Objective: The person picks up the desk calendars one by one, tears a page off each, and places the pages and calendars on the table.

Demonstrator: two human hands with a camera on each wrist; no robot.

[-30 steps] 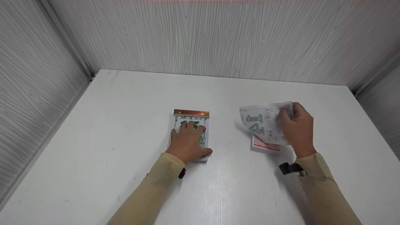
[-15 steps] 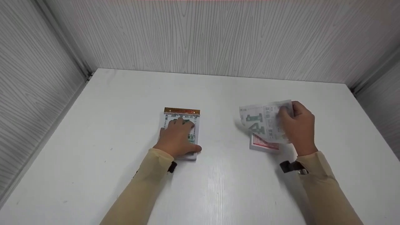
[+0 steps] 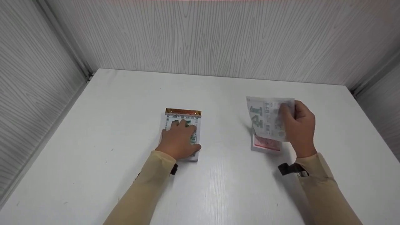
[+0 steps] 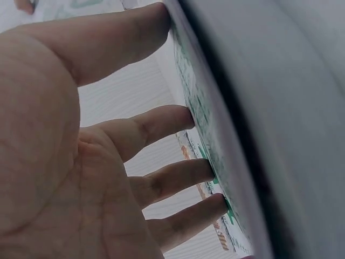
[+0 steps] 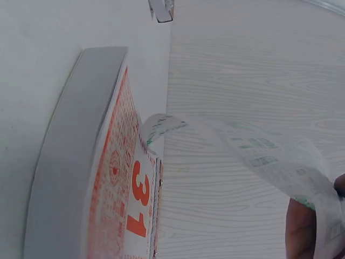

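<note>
Left hand (image 3: 180, 140) lies flat on the pad (image 3: 182, 131), fingers straight and pressing its green-printed top sheet; nothing is gripped. The pad sits left of centre on the table (image 3: 218, 187), long axis running away from the person, orange binding strip at the far end.

Right of centre lies the stack (image 3: 266, 144), its red-printed sheet face up (the right wrist view reads "31"). The loose sheet (image 3: 268, 120) hangs directly above it, its lower edge at or near the stack's far part; contact cannot be confirmed. Right hand (image 3: 299, 128) pinches this sheet at its upper right corner. The right hand is the nearer to both sheet and stack; the left is well apart from them.

Against the frame half a second ago: the sheet stands higher and more upright, less crumpled. Pad and left hand are nearly unmoved.
</note>
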